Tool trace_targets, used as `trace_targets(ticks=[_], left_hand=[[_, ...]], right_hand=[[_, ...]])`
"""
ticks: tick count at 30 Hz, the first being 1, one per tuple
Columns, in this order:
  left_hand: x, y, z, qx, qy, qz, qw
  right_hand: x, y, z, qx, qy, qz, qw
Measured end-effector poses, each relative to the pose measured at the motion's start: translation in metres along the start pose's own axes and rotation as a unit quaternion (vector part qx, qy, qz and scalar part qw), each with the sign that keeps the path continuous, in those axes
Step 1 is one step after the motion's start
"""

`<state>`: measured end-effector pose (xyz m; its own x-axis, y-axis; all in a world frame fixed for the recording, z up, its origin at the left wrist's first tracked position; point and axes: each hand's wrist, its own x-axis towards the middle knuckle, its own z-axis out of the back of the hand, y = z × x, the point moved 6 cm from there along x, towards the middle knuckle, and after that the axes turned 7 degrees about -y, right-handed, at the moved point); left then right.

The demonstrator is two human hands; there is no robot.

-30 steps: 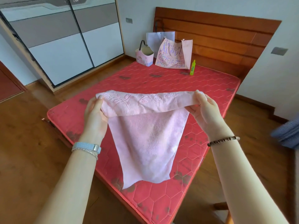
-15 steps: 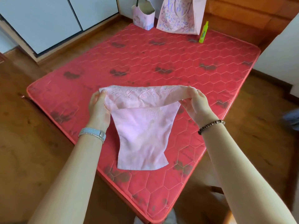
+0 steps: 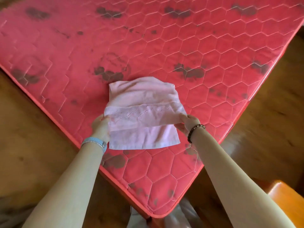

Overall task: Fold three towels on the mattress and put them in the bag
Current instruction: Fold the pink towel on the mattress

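Head view: left hand, right hand pinch towel top layer ends; embroidered band runs left-right, over mattress.

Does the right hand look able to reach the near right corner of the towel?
Probably yes: the towel corner lies bare beside the right hand, though its fingers pinch the fold.

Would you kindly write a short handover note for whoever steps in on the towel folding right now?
Hands: the left hand pinches the left edge of the pink towel at its embroidered band. The right hand pinches the right end of that band.
Towel: it lies doubled over on the red mattress, near the near corner.
Done: one fold is started but not flattened.
Left: finish folding and bag it. The bag and any other towels are out of view, so progress on them cannot be told.
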<state>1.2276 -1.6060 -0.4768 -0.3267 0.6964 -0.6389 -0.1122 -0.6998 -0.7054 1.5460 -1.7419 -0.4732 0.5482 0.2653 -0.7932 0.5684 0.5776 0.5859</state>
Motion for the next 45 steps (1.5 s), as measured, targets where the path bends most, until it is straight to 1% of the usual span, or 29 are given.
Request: trace_targets(ticks=[2, 4, 6, 7, 9, 11, 16, 17, 20, 23, 26, 28, 30, 32, 33, 35, 40, 45], left_hand=[[0.019, 0.051, 0.004, 0.031, -0.027, 0.022, 0.999], [0.023, 0.086, 0.01, 0.048, -0.052, 0.035, 0.997], [0.024, 0.113, 0.017, 0.052, -0.07, 0.044, 0.995], [0.024, 0.121, 0.02, 0.05, -0.076, 0.045, 0.995], [0.023, 0.125, 0.022, 0.047, -0.083, 0.02, 0.995], [0.021, 0.123, 0.022, 0.039, -0.086, -0.003, 0.996], [0.032, 0.122, 0.029, -0.026, -0.105, 0.001, 0.994], [0.032, 0.122, 0.029, -0.023, -0.11, -0.001, 0.994], [0.025, 0.126, 0.034, 0.025, -0.152, -0.012, 0.988], [0.02, 0.136, 0.039, 0.062, -0.182, -0.011, 0.981], [0.021, 0.136, 0.039, 0.09, -0.177, -0.017, 0.98], [0.023, 0.132, 0.039, 0.114, -0.168, -0.035, 0.979], [0.023, 0.123, 0.037, 0.148, -0.156, -0.074, 0.974], [0.024, 0.116, 0.035, 0.17, -0.138, -0.106, 0.97], [0.024, 0.114, 0.032, 0.18, -0.122, -0.111, 0.97], [0.021, 0.112, 0.026, 0.189, -0.088, -0.111, 0.972], [0.016, 0.109, 0.017, 0.206, -0.045, -0.138, 0.968], [0.016, 0.113, 0.021, 0.204, -0.059, -0.136, 0.968]], right_hand=[[0.021, -0.05, 0.002, -0.023, -0.027, -0.037, 0.999], [0.033, -0.089, 0.007, -0.043, -0.031, -0.061, 0.997], [0.039, -0.113, 0.011, -0.051, -0.029, -0.066, 0.996], [0.041, -0.121, 0.012, -0.032, -0.031, -0.066, 0.997], [0.043, -0.126, 0.013, -0.029, -0.04, -0.051, 0.997], [0.045, -0.125, 0.014, -0.059, -0.047, -0.029, 0.997], [0.043, -0.109, 0.013, -0.046, -0.074, -0.01, 0.996], [0.045, -0.107, 0.012, -0.067, -0.077, 0.001, 0.995], [0.049, -0.114, 0.013, -0.183, -0.08, 0.012, 0.98], [0.051, -0.125, 0.017, -0.245, -0.106, 0.019, 0.963], [0.049, -0.124, 0.02, -0.28, -0.12, 0.039, 0.952], [0.047, -0.12, 0.023, -0.303, -0.124, 0.058, 0.943], [0.043, -0.112, 0.027, -0.337, -0.144, 0.094, 0.926], [0.04, -0.103, 0.028, -0.336, -0.157, 0.149, 0.917], [0.038, -0.1, 0.027, -0.334, -0.154, 0.175, 0.913], [0.037, -0.097, 0.025, -0.336, -0.14, 0.199, 0.91], [0.043, -0.104, 0.028, -0.359, -0.113, 0.191, 0.907], [0.046, -0.105, 0.029, -0.369, -0.102, 0.191, 0.904]])
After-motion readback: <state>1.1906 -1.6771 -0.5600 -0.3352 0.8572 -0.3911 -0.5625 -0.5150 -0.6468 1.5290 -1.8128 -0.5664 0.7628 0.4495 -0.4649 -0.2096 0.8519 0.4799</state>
